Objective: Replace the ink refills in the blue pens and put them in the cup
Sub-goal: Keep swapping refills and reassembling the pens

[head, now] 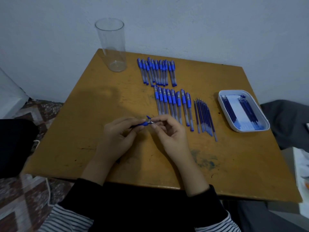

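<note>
Over the middle of the wooden table (83,131), my left hand (117,138) grips a blue pen (142,124) by its barrel. My right hand (168,131) pinches the pen's metal tip end. A small blue cap (148,117) lies just behind the pen. Two rows of capped blue pens lie beyond: a far row (157,72) and a nearer row (173,104). Several loose ink refills (204,118) lie to the right of the nearer row. A tall clear cup (112,46) stands upright and empty at the far left.
A white tray (224,106) holding more refills sits at the table's right edge. The wall is close behind the table. Grey fabric (287,121) lies to the right, and a patterned floor (33,198) shows at the left.
</note>
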